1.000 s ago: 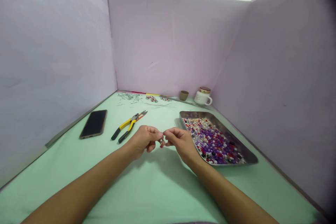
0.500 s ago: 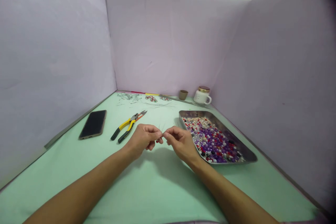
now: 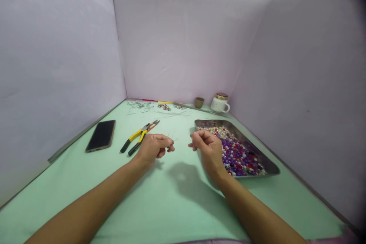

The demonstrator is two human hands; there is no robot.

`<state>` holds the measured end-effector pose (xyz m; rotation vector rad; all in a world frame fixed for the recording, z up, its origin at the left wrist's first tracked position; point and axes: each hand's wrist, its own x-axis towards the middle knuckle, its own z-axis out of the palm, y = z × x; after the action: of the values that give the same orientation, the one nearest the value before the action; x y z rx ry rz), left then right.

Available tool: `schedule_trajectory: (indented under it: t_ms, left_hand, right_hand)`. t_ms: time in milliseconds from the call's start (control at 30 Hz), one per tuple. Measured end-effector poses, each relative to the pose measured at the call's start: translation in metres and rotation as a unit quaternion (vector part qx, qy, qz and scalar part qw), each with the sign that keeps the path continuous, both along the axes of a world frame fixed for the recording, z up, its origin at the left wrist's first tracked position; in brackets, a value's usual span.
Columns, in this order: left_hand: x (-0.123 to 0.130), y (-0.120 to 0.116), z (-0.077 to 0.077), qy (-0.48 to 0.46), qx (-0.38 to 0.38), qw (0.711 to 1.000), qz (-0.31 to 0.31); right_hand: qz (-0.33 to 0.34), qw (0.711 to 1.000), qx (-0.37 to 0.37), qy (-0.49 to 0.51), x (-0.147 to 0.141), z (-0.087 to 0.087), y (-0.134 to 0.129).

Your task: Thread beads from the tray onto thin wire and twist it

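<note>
Between thumb and fingers, my left hand [image 3: 153,146] pinches a small beaded wire piece [image 3: 168,148]; red beads show below the fingertips and thin wire ends stick up and out. My right hand [image 3: 208,148] is apart from it, raised beside the near left edge of the metal tray [image 3: 243,176]. Its thumb and fingers are curled together; what they hold, if anything, is too small to make out. Purple, red, white and black beads [image 3: 237,152] fill much of the tray, partly hidden by that hand.
Yellow-and-black pliers [image 3: 138,137] lie left of my left hand, and a phone [image 3: 101,136] farther left. At the back are wire pieces [image 3: 140,106], finished-looking bead clusters [image 3: 164,107], a small brown cup [image 3: 199,102] and a white lidded mug [image 3: 219,103]. Lilac panels enclose three sides.
My right hand has come away from the left and moved right, toward the tray. My left hand keeps the beaded wire piece and has shifted slightly left.
</note>
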<state>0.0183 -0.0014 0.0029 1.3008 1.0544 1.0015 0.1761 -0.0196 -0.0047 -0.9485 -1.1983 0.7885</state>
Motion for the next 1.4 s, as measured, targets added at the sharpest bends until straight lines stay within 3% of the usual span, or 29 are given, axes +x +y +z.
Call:
schedule_trajectory:
  t_ms: [133, 300, 533, 633, 933, 1200, 1400]
  left_hand:
    - [0.0, 0.002, -0.006, -0.038, -0.033, 0.999, -0.012]
    - [0.003, 0.002, -0.006, -0.055, -0.039, 0.997, 0.026]
    - [0.007, -0.004, -0.004, -0.139, -0.06, 0.988, -0.036]
    - [0.008, -0.005, -0.006, -0.145, -0.057, 0.987, -0.027]
    - [0.01, -0.007, -0.007, -0.061, 0.006, 0.998, 0.033]
    - [0.014, -0.011, -0.005, -0.057, 0.018, 0.997, 0.057]
    - [-0.002, 0.004, 0.005, -0.041, 0.042, 0.992, 0.108]
  right_hand:
    - [0.01, 1.0, 0.014, 0.009, 0.005, 0.001, 0.005]
    - [-0.025, 0.999, 0.004, 0.036, 0.013, 0.006, 0.011]
    - [0.126, 0.982, -0.047, -0.134, -0.005, -0.002, 0.002]
    - [0.149, 0.976, -0.047, -0.15, -0.01, -0.006, -0.001]
    - [0.123, 0.976, -0.081, -0.163, -0.009, -0.004, -0.001]
    - [0.088, 0.973, -0.071, -0.2, -0.008, -0.003, -0.003]
    - [0.073, 0.985, -0.055, -0.149, -0.004, -0.012, 0.005]
